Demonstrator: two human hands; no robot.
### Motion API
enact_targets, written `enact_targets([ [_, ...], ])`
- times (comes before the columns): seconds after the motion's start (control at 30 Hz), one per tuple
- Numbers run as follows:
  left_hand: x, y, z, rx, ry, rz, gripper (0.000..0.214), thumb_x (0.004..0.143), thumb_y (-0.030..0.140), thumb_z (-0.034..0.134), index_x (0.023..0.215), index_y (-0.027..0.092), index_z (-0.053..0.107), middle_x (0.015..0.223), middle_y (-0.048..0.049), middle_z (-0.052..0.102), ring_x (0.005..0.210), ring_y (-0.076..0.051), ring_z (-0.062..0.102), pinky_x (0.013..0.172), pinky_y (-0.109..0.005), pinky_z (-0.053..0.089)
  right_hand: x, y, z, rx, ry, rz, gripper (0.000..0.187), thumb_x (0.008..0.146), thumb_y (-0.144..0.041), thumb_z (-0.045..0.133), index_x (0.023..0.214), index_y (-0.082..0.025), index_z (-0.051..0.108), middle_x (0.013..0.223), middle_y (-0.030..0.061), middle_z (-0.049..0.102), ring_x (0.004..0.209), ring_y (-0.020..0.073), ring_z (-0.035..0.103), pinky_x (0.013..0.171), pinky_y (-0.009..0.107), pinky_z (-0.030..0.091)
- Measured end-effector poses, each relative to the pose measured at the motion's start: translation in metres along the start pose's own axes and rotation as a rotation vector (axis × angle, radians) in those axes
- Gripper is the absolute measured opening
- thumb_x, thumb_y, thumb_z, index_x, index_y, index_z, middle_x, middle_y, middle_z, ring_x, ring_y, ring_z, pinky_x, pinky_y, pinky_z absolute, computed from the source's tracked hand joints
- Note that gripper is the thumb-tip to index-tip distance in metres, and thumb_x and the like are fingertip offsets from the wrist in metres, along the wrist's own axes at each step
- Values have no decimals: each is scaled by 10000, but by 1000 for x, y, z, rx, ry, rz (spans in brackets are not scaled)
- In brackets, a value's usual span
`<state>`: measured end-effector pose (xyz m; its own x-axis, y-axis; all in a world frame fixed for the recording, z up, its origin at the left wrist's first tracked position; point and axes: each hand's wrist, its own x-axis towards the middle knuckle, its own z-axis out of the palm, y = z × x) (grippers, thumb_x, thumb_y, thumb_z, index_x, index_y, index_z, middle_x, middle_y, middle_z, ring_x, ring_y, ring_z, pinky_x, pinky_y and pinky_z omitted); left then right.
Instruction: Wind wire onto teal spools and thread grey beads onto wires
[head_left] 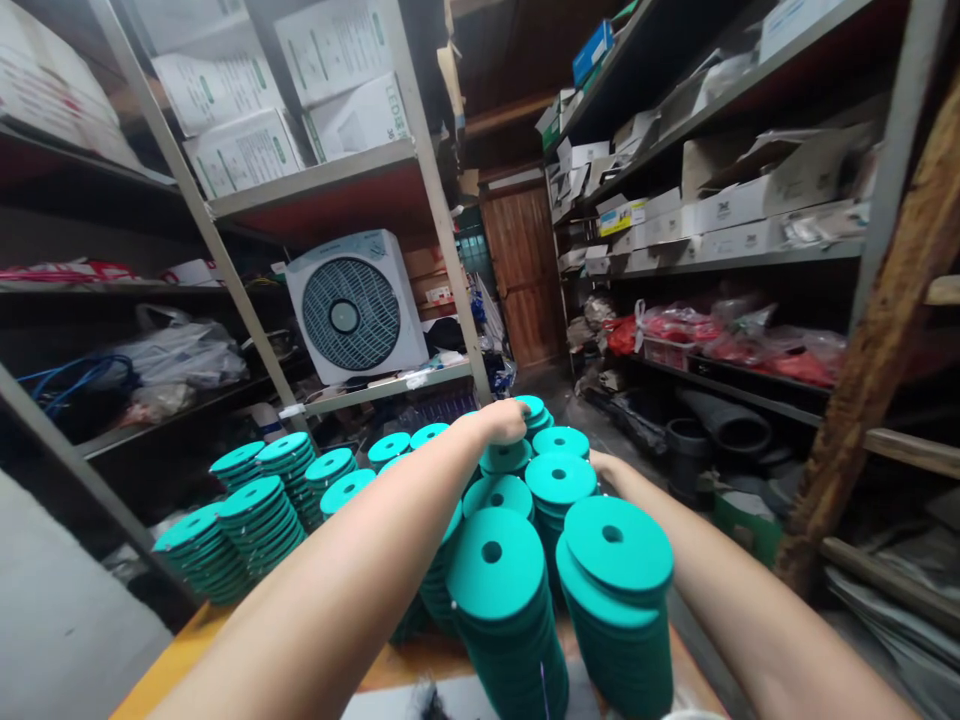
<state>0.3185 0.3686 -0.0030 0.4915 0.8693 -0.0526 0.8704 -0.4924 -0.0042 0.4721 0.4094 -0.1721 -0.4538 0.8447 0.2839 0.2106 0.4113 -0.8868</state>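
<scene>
Many stacks of teal foam discs, each disc with a centre hole, stand close together on a table. Two tall stacks are nearest, a left one (496,565) and a right one (619,545) whose top discs sit askew. Stretched far forward over the stacks, my left hand (508,423) has curled fingers against the far stack (531,405). My right hand (606,468) reaches along the right side, beside a middle stack (561,478); its fingers are mostly hidden behind the discs. More stacks (251,497) stand at the left, partly behind my left forearm.
The yellow-brown table edge (176,660) shows at lower left. A box fan (356,305) sits on the left shelving, below white cartons (345,65). Right-hand shelves hold open boxes (739,205) and red bagged goods (686,325). A wooden post (862,330) rises at right; a wooden door (523,270) is behind.
</scene>
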Motion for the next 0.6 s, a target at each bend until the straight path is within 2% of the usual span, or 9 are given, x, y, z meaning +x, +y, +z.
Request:
enact_targets([
  [0.13,-1,-2,-9,7,92,57,320,933,312,619,1233,200,609,1288,-106,621,1060,-261,643,870,-481,555,8,-5,-13,-56,191,-56,303,977,-327,620,1244,-186,594,1261,87,613,1053,238,643,876,442,561],
  [0.27,-2,9,-35,-2,272,190,341,932,306,620,1256,202,598,1329,-112,600,1108,-276,626,903,-506,540,10,-30,-56,-120,411,-143,343,970,-319,631,1275,-174,572,1283,93,598,1081,252,634,899,467,547],
  [0.37,-9,23,-61,-13,417,319,328,934,293,616,1253,218,606,1374,-113,578,1162,-284,601,951,-526,513,1,-63,-89,-162,528,-214,360,969,-322,632,1293,-182,562,1313,97,580,1114,263,617,922,485,533],
  [0.47,-33,38,-89,-29,566,430,323,934,199,598,1257,184,602,1385,-125,575,1248,-300,548,1014,-543,460,-19,-108,-103,-186,536,-290,378,966,-324,636,1307,-185,553,1331,99,568,1140,273,603,941,501,520],
  [0.53,-60,45,-107,-41,662,483,319,938,97,518,1237,142,617,1340,-147,607,1259,-280,531,1056,-498,422,-36,-142,-99,-187,460,-336,381,965,-323,638,1308,-183,552,1317,97,579,1135,272,609,942,502,521],
  [0.6,-95,49,-125,-54,749,522,334,935,62,452,1207,112,640,1266,-161,646,1212,-262,539,1062,-443,409,-55,-178,-86,-174,348,-367,382,967,-319,636,1314,-183,548,1295,95,593,1113,266,623,933,497,529],
])
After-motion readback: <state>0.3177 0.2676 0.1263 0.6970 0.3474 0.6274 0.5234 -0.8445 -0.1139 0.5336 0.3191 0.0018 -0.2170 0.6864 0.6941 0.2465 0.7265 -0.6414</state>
